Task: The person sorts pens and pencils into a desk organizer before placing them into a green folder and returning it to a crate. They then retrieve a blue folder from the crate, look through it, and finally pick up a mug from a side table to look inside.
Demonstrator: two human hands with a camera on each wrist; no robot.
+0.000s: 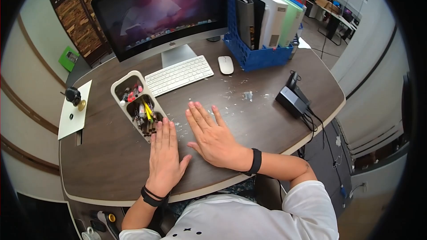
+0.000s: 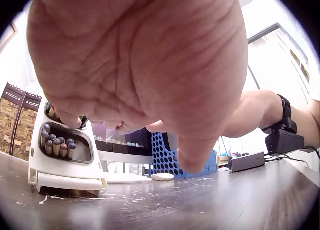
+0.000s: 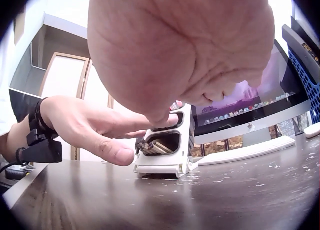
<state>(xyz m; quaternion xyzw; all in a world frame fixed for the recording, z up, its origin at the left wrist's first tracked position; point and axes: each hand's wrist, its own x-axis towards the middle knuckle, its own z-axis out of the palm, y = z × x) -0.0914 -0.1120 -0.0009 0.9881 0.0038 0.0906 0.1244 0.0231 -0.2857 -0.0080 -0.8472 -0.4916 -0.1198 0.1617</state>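
Observation:
My left hand (image 1: 165, 162) is held palm down with straight fingers, its fingertips overlapping the near end of a white pen organizer (image 2: 67, 167) in the head view. The organizer's compartments hold several pens and markers, among them a yellow pen (image 1: 147, 111). Beside it, my right hand (image 1: 215, 141) reaches over the desk, palm down, fingers straight and slightly spread. Neither hand grips anything. White scraps (image 1: 248, 95) lie scattered on the dark desk (image 1: 106, 164) beyond the right hand and near the organizer.
A white keyboard (image 1: 180, 75) and mouse (image 1: 226, 65) lie before a large monitor (image 1: 164, 15). At the back right stands a blue file rack (image 1: 267, 58) with binders. A black power adapter (image 1: 291, 102) with cables sits near the right edge. A white board (image 1: 73, 111) bearing a small dark object is at left.

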